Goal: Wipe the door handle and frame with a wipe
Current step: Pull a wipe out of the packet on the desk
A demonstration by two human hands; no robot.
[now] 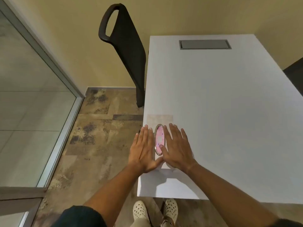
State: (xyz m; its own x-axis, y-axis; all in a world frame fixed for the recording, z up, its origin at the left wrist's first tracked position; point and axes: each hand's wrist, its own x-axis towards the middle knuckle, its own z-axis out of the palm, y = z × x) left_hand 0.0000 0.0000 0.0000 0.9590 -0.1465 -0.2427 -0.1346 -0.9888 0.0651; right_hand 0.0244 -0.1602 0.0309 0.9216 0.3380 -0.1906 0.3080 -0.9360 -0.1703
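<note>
A white pack of wipes (pixel 159 120) lies at the near left corner of the white table (pixel 221 104), with a pink oval lid (pixel 159 138) rimmed in silver on its top. My left hand (pixel 144 149) lies flat with spread fingers on the pack, left of the lid. On the lid's right side rests my right hand (pixel 176 147), also flat, its thumb tip touching the lid's lower part. Neither hand holds anything. A glass door panel with a metal frame (pixel 65 122) stands at the left; no handle shows.
A black chair (pixel 126 46) stands tucked against the table's far left side. A grey cable hatch (pixel 205 44) is set into the far tabletop. Another dark chair edge (pixel 295 76) shows at the right. My feet in white clogs (pixel 155 210) stand on brown patterned floor.
</note>
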